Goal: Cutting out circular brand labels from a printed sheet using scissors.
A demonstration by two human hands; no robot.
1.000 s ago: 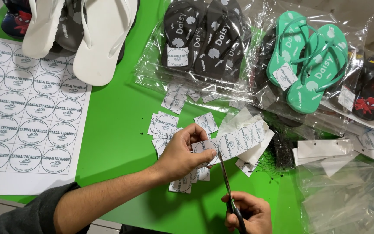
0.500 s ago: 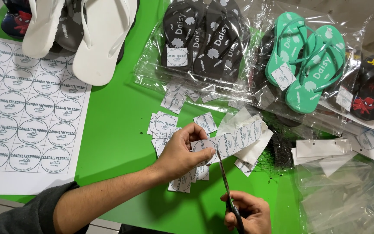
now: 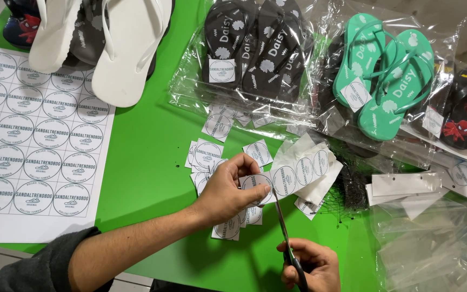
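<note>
Little shifts over the last second. The left hand [image 3: 228, 189] sits a touch lower over the green table [image 3: 147, 146], bringing the strip of round labels [image 3: 293, 178] down with it. The scissors [image 3: 286, 230] stand slightly more upright, their blades reaching the strip just beside the left fingertips. The right hand [image 3: 309, 267] shows a little more above the table's near edge.

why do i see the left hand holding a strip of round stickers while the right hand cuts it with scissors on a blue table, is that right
Not quite: the table is green, not blue, as the head view shows. The rest stands: the left hand holds a strip of round stickers while the right hand cuts it with scissors.
</note>
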